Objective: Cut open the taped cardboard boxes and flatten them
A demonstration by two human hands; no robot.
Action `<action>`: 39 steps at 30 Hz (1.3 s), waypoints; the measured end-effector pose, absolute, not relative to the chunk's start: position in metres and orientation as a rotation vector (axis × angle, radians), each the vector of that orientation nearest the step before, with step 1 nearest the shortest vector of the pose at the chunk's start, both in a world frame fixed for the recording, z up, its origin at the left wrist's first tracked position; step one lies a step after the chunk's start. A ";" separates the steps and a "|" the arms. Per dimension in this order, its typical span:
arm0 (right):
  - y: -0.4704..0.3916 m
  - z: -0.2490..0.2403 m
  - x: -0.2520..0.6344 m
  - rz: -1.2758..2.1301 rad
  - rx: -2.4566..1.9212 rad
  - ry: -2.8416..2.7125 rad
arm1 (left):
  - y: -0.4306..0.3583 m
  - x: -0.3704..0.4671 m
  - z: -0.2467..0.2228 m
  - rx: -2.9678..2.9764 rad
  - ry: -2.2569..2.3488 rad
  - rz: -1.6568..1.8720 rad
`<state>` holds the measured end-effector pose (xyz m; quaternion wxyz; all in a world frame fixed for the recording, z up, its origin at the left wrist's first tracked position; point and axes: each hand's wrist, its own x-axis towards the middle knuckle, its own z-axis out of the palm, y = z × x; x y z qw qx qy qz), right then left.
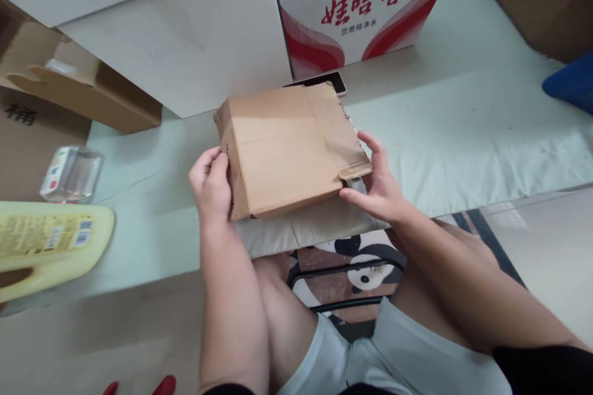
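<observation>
A small brown cardboard box [287, 148] with worn, ragged edges lies tilted at the front of the cloth-covered table. My left hand [212, 185] grips its left end, the fingers partly hidden behind the side. At the right end, my right hand [377, 185] spans the box's edge, thumb at the near lower corner and a finger up along the torn flap [354, 170]. Just beyond the box, partly covered by it, is a phone [340, 83].
Behind stand a white box [194, 37] and a red-and-white water carton [356, 18]. On the left are an open cardboard carton [115, 95], a clear container [74, 173] and a yellow bottle [55, 241]. A blue object [572, 83] sits at right.
</observation>
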<state>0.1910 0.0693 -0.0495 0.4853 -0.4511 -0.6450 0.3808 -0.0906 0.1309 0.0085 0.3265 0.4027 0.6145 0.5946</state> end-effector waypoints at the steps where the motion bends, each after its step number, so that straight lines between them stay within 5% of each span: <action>1: 0.070 -0.049 0.191 0.930 -1.093 -1.573 | 0.131 -0.091 0.009 1.042 1.674 1.562; 12: 0.069 -0.047 0.188 0.911 -1.089 -1.589 | 0.103 -0.094 0.038 0.963 1.242 1.385; 39: 0.067 -0.033 0.182 0.981 -1.178 -1.335 | 0.101 -0.083 0.014 0.797 1.251 1.336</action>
